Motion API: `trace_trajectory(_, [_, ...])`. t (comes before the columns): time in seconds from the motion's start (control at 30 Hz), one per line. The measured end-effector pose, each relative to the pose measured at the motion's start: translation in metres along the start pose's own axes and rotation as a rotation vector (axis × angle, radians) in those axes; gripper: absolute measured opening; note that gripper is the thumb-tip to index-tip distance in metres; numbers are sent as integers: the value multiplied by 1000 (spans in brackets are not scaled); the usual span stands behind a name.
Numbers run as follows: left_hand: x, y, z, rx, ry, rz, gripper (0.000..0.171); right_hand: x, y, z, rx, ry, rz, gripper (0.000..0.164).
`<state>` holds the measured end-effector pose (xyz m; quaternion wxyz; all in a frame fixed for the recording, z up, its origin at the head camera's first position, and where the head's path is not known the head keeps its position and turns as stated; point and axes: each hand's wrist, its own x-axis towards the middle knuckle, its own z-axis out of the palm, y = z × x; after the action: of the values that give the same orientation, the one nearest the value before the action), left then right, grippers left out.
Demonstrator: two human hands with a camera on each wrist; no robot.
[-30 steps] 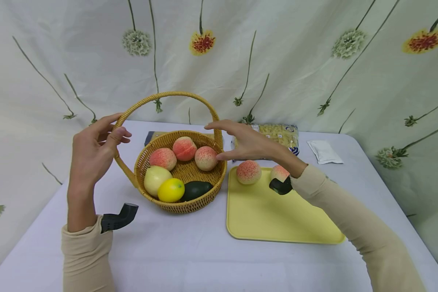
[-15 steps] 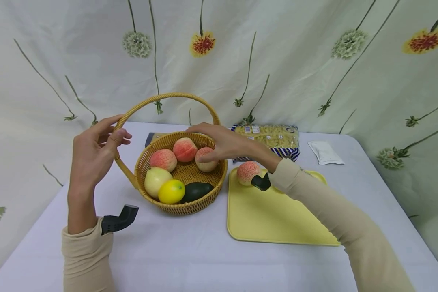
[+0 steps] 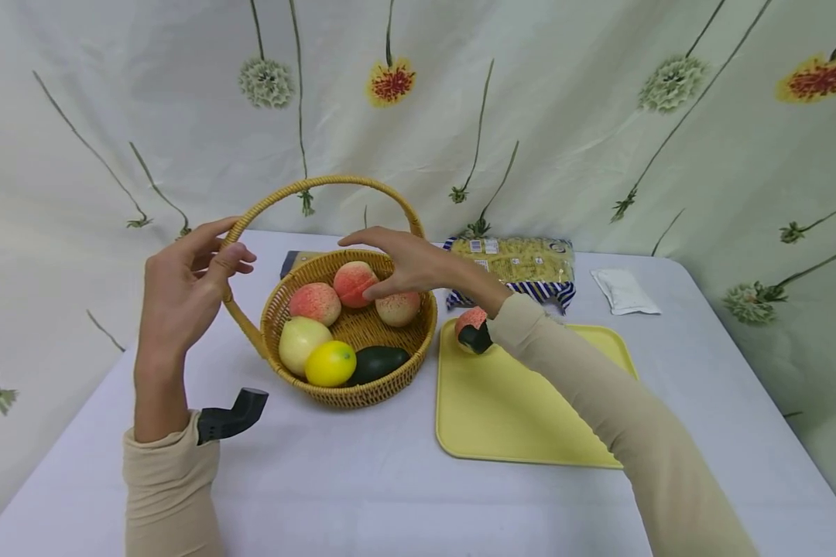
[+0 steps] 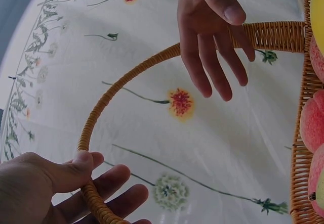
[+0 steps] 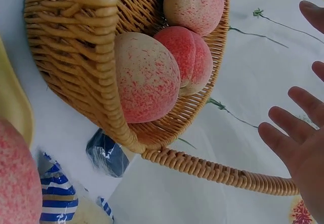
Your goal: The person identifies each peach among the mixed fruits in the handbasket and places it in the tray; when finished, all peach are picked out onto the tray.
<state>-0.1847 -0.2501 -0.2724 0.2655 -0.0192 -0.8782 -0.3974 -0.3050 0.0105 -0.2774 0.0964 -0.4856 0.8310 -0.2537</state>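
A round wicker basket (image 3: 358,397) stands on the table, its tall arched handle (image 3: 334,179) upright. My left hand (image 3: 184,290) grips the left side of that handle, thumb and fingers curled round it. Above the basket's far right part hovers my right hand (image 3: 414,263), holding nothing, its fingers spread in the right wrist view. It overlaps the right-hand peach (image 3: 399,312) and the edge of the middle peach (image 3: 354,283). Another peach (image 3: 315,302), a pale yellow-green pear-like fruit (image 3: 301,344), a lemon (image 3: 330,364) and a dark green avocado-like fruit (image 3: 381,364) also lie inside.
Right of the basket is a yellow tray (image 3: 501,418) bearing a peach (image 3: 468,319), partly hidden by the black wrist camera. Behind the tray lie a bag of pasta (image 3: 529,259) and a white packet (image 3: 625,292). A floral cloth (image 3: 564,170) hangs behind the table.
My right hand has moved left, from the handle's right side to over the peaches. My right sleeve now hides a second peach on the tray. The left hand keeps its grip.
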Motion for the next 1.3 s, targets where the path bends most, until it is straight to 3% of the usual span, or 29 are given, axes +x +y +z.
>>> trace_trajectory(0.63, [0, 0, -1, -5, -3, 3, 38, 46, -6, 18, -18, -67, 57, 73])
trace_trajectory(1.3, [-1, 2, -2, 3, -11, 2, 38, 70, -8, 41, -29, -143, 83, 79])
